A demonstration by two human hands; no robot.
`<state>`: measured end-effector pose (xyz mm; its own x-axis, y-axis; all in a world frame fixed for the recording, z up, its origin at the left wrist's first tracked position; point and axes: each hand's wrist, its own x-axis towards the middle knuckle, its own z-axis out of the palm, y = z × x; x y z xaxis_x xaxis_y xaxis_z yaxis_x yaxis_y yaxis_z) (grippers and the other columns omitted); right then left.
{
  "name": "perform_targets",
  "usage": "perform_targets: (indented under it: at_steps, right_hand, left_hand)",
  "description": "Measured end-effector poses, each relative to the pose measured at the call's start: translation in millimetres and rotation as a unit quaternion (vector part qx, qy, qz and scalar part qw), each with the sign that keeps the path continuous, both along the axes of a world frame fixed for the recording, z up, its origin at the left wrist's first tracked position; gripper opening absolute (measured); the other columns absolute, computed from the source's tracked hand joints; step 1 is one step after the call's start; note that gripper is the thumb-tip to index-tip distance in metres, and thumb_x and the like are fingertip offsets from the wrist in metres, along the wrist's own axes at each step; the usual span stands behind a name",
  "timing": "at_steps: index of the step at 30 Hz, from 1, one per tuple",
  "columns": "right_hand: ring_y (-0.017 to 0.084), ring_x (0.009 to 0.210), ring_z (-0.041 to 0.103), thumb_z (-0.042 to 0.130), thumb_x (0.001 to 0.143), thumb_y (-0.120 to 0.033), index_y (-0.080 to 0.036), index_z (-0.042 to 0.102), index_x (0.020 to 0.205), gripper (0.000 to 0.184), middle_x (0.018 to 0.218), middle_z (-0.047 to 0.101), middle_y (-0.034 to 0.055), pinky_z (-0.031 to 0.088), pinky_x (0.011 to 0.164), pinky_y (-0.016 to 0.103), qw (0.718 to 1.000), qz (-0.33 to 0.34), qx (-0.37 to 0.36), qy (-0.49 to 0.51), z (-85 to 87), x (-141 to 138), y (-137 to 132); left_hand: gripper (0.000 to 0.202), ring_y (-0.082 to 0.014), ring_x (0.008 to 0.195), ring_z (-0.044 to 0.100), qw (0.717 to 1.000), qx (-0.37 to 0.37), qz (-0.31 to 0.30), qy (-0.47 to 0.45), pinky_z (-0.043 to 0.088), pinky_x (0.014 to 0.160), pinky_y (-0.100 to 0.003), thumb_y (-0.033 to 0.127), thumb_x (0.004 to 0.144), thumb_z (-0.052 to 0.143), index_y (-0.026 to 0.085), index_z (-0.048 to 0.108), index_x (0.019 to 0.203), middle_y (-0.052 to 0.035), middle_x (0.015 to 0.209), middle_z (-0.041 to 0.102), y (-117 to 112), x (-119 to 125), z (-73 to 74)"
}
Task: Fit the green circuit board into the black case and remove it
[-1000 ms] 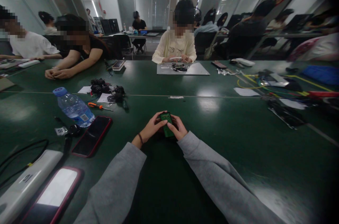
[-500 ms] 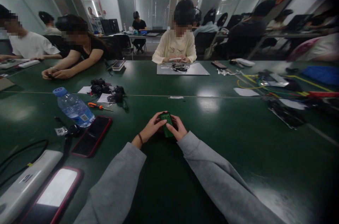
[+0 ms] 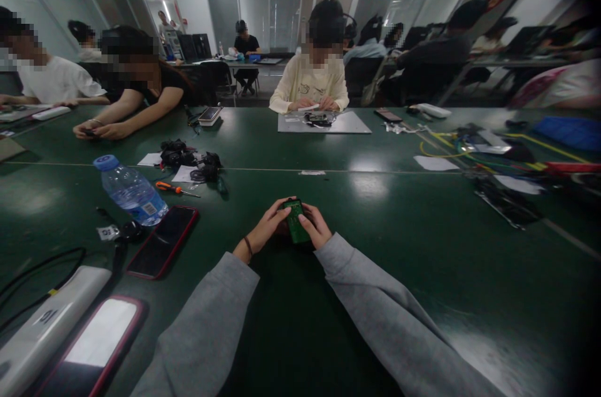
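Between my two hands, low over the dark green table, is a small green circuit board (image 3: 298,225), with a dark edge around it. My left hand (image 3: 270,226) grips its left side, the thumb lying on the upper part of the green face. From the right, my right hand (image 3: 317,228) holds the other edge, its thumb near the middle of that side. The fingers of both hands are curled behind the board and mostly hidden.
To the left are a water bottle (image 3: 131,190), a red-edged phone (image 3: 164,242), a second phone (image 3: 94,347), a white device (image 3: 54,328) and an orange screwdriver (image 3: 176,189). Black cables (image 3: 204,166) lie beyond. A co-worker (image 3: 312,74) sits opposite at a grey board (image 3: 350,123).
Both thumbs have drawn apart toward the edges, so more of the green face shows. The board stays in almost the same place.
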<state>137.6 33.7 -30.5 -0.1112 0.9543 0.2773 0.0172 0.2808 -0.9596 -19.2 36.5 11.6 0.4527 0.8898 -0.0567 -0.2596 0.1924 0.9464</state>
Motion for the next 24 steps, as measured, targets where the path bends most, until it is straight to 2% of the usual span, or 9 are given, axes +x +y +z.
perform_targets:
  at_steps: [9,24]
  right_hand:
    - [0.022,0.100,0.054,0.050,0.083,-0.053,-0.020,0.040,0.118,0.049,0.109,0.054,0.0101,0.046,0.087,0.039,1.000,0.014,-0.001,0.009,-4.8,0.4,1.8]
    - [0.022,0.102,0.053,0.050,0.084,-0.052,-0.018,0.039,0.119,0.050,0.110,0.053,0.0112,0.045,0.088,0.039,1.000,0.012,0.012,-0.008,-8.8,0.8,3.6]
  left_hand:
    - [0.050,-0.0163,0.084,0.056,1.000,-0.003,-0.009,-0.014,0.047,0.074,-0.032,0.035,0.077,0.057,0.029,0.044,0.125,-0.0056,0.111,0.055,1.4,-0.7,-3.2]
    - [0.048,-0.0171,0.087,0.056,1.000,0.004,-0.016,-0.007,0.047,0.074,-0.032,0.031,0.079,0.055,0.028,0.043,0.125,-0.0066,0.115,0.054,1.0,-2.3,-1.1]
